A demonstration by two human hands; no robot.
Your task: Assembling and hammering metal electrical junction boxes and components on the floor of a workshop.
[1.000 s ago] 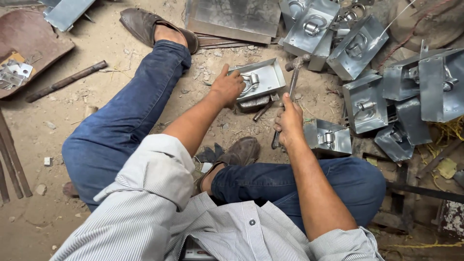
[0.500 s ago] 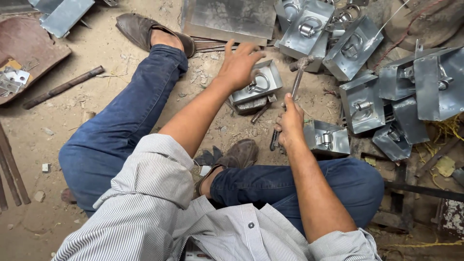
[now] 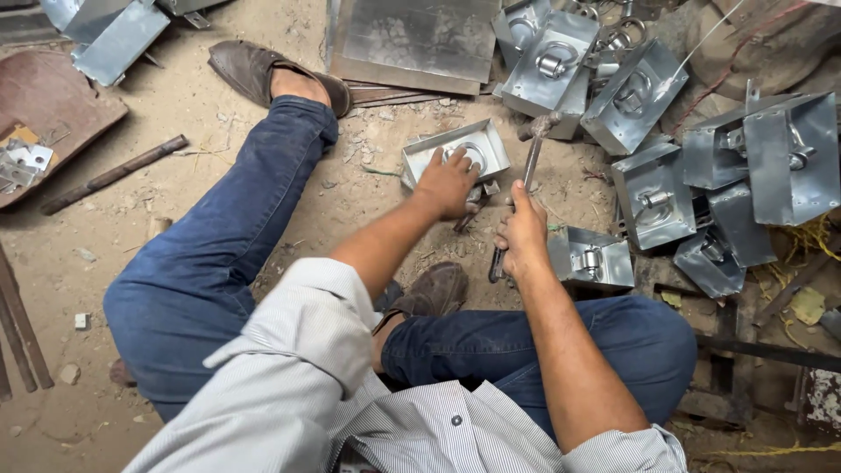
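Note:
I sit on a sandy floor with my legs spread. My left hand rests flat on a shallow metal tray with a round ring inside, holding its near edge down. My right hand grips the handle of a small hammer, whose head hovers just right of that tray. Another metal tray with a ring fitting lies right beside my right hand, touching my knee.
A heap of similar metal trays fills the upper right. A flat steel sheet lies ahead. A rusty rod and a brown plate lie to the left. My shoes rest on the sand.
My left hand slid the tray around and now lies flat on its near edge. The hammer stays raised in my right hand, with its head nearer the tray.

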